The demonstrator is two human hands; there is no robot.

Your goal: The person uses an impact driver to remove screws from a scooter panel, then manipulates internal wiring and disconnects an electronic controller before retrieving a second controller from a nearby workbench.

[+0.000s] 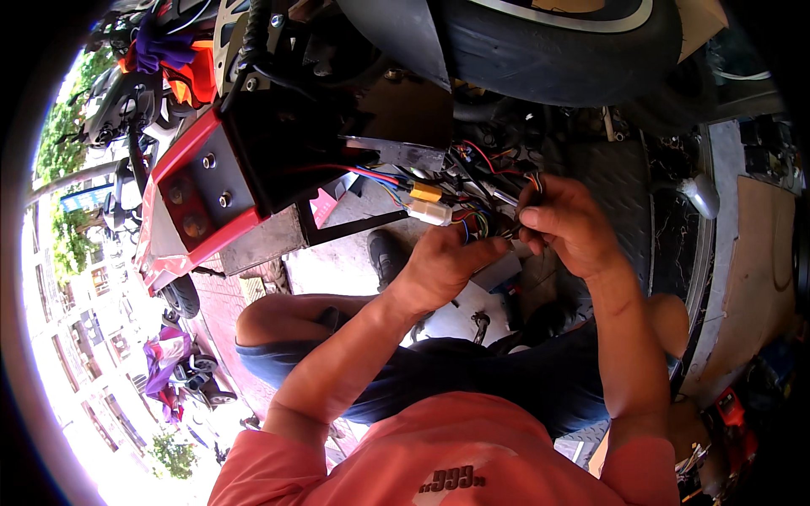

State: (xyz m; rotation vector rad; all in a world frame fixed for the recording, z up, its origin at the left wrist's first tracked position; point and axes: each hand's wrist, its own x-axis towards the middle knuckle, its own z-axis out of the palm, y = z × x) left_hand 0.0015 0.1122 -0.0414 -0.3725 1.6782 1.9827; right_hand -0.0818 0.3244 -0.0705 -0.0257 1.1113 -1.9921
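Note:
My left hand (447, 266) is closed around a bundle of coloured wires (479, 221), its thumb pointing right. Just beyond its knuckles sits a white plastic connector (430, 212), with a yellow connector (426, 192) above it. Red and blue cables (375, 175) run left from there toward the dark frame of a vehicle. To the right, my right hand (569, 223) pinches a small black piece (531, 199) with thin wires coming out of its top; its exact kind is hard to make out. Between the two hands the fingertips and wire ends partly hide each other.
At the left stands a red-edged vehicle tail with a lamp panel (190, 202). A large black tyre (557, 51) fills the top. My bent knees frame the work spot. A dark textured mat (620, 228) and a cardboard sheet (742, 278) lie right; parked motorbikes show far left.

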